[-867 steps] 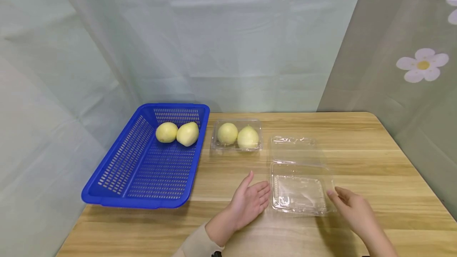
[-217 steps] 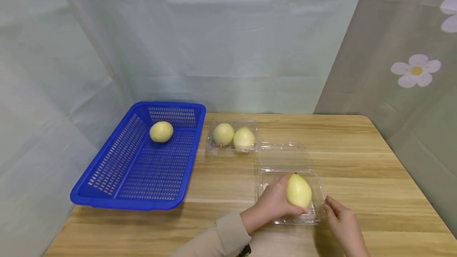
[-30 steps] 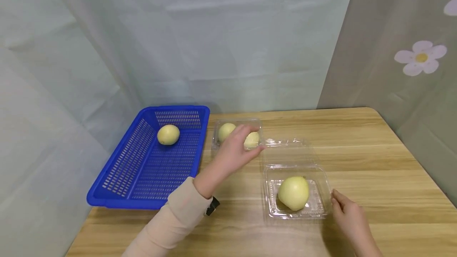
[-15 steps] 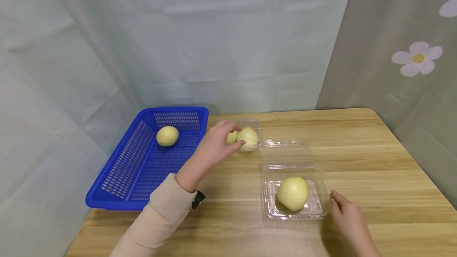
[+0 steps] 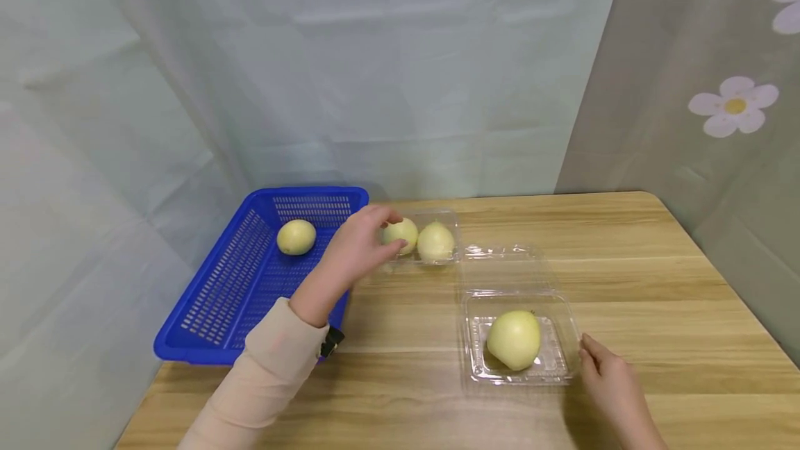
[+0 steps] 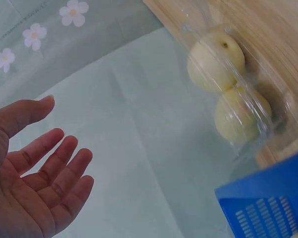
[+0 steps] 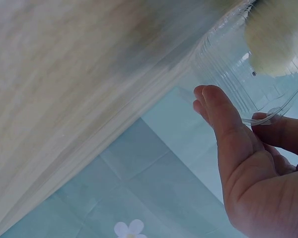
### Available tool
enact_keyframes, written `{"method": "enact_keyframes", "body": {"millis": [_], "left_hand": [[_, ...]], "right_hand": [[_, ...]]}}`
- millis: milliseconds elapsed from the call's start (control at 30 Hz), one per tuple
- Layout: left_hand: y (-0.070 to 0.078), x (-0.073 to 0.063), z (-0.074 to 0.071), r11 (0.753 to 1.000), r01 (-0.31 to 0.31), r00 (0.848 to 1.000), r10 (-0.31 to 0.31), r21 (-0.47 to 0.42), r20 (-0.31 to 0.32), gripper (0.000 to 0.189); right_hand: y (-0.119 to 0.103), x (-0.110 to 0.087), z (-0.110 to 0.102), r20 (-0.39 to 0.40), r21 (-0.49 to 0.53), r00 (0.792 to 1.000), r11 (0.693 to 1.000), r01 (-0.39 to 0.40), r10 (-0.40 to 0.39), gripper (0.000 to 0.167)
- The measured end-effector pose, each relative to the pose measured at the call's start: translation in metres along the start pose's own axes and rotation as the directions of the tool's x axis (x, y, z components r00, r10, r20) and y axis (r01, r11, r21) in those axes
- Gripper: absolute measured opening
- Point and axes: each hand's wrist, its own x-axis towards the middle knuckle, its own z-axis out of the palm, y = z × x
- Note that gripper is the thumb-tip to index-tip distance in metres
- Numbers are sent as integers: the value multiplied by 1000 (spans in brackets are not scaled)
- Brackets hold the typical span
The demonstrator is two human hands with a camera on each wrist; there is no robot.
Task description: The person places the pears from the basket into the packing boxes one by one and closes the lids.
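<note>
My left hand (image 5: 359, 245) is in the air between the blue basket and the closed clear box, fingers loosely bent apart and holding nothing. In the left wrist view the palm and spread fingers of that hand (image 6: 39, 183) show plainly. My right hand (image 5: 615, 384) pinches the right rim of an open clear plastic clamshell box (image 5: 556, 373). One pale yellow pear (image 5: 514, 339) lies in its base, stem up to the right. The pinch of the right hand (image 7: 263, 163) on the rim appears in the right wrist view.
The blue perforated basket (image 5: 200, 354) stands at the left with one pear (image 5: 296, 237) near its back. Behind my left hand, a closed clear box (image 5: 451, 217) holds two pears (image 5: 436, 242). The clamshell's lid (image 5: 506, 269) lies folded back on the wooden table (image 5: 656, 283).
My left hand has moved left, from in front of the closed box towards the basket. Since 7.2 s ago it has let go of the pear in the clamshell. The right hand stays on the rim.
</note>
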Motion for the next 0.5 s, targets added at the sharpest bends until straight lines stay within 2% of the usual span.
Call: {"method": "enact_keyframes", "body": {"millis": [133, 500], "left_hand": [[-8, -3, -6, 1000, 14, 1000, -14, 10, -11, 33], [-44, -11, -14, 997, 71, 996, -71, 0, -62, 31]], "right_hand": [[0, 0, 1, -19, 6, 1000, 1000, 15, -15, 33], [2, -1, 2, -45, -3, 998, 999, 37, -37, 32]]}}
